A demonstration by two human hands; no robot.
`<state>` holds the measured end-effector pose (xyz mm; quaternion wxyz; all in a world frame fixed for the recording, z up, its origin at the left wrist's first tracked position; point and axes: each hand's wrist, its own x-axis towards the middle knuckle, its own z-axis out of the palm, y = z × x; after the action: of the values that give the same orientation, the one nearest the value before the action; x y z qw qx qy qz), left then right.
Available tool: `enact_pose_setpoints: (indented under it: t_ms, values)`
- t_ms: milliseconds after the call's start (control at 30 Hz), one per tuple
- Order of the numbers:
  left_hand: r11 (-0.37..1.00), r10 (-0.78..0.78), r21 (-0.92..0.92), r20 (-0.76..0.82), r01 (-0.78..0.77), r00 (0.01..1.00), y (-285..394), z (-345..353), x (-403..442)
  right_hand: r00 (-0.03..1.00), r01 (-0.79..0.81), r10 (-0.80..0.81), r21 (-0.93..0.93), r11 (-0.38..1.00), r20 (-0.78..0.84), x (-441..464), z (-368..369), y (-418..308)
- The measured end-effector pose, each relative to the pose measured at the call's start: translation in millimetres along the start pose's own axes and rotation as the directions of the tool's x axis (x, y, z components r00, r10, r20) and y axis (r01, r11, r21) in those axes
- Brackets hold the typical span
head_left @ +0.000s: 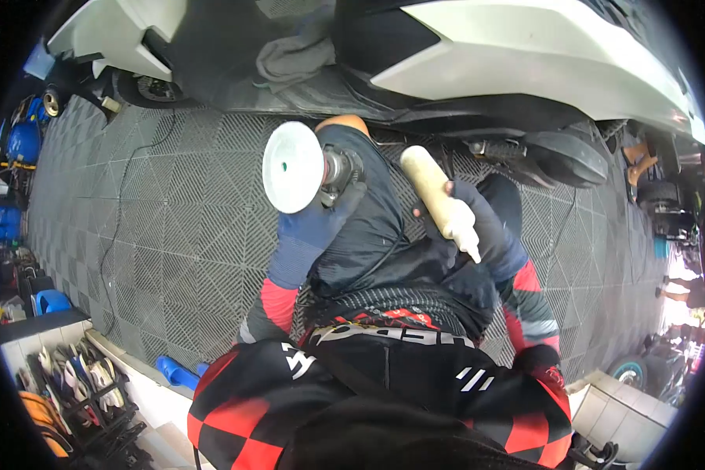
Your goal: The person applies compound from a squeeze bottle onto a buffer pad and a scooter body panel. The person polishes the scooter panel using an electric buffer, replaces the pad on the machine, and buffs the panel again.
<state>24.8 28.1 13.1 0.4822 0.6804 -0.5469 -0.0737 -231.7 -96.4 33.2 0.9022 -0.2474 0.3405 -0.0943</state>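
Note:
In the head view my left hand [313, 223], in a dark glove, is closed around the body of a polisher [339, 174]. Its round white pad [292, 167] faces up and toward me, over my thigh. My right hand [482, 219], also in a dark glove with bare fingertips, grips a cream-coloured squeeze bottle [431, 184]. The bottle is tilted, its white nozzle [465, 235] pointing down toward my lap. Ahead of both hands stands a scooter with white body panels [517, 47] and dark lower parts.
A grey cloth [296, 61] rests on the scooter's footboard. A thin cable [117, 227] runs over the grey tiled floor [192, 258]. Blue slippers [178, 373] and a shoe rack [82, 384] are at the lower left. Blue containers [22, 142] line the far left.

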Motion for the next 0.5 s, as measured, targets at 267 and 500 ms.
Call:
enact_pose_setpoints:
  t_ms: [267, 500]
  values:
    - [0.999, -0.037, 0.030, -0.048, 0.039, 0.998, -12, 3, -40, 0.844, 0.529, 0.054, -0.810, -0.254, 0.534, 147, 92, -116]
    - [0.977, 0.058, 0.206, 0.018, -0.060, 0.998, -43, 17, -54, 0.981, 0.081, -0.069, -0.699, -0.711, 0.184, 283, 191, -103]
